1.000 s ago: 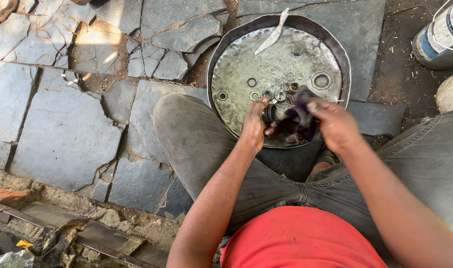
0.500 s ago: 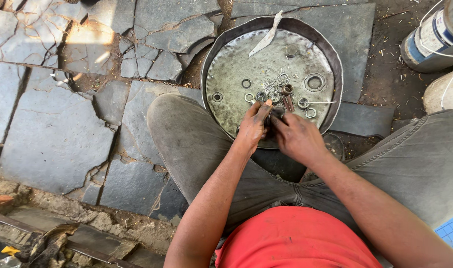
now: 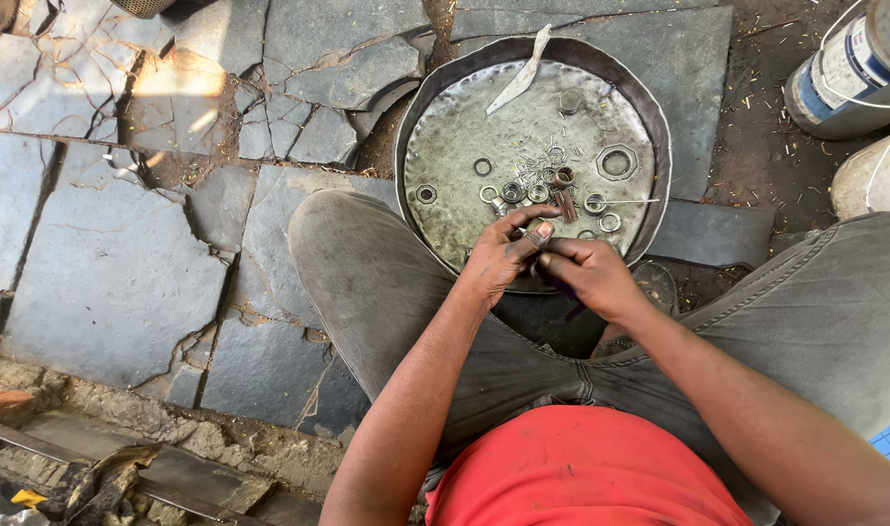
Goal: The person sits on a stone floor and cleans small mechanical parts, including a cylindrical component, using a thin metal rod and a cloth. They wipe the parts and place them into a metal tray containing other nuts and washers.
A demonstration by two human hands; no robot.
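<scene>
Metal pan (image 3: pixel 445 107) with nuts (image 3: pixel 615 162), washers (image 3: pixel 483 167)

Round metal pan (image 3: pixel 445 156), dented, dull grey w/ dark rim, sits flat on stone floor just in front of knees. Inside: loose nuts (image 3: pixel 617 162), washers (image 3: pixel 483 167) & small rings scattered mid-pan, one big hex nut at right, thin pins in a small heap, pale strip (image 3: pixel 523 73) leaning over far rim.

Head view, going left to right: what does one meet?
Cracked stone slabs → left hand → right hand → large hexagonal nut in the round metal pan → paint can.
</scene>
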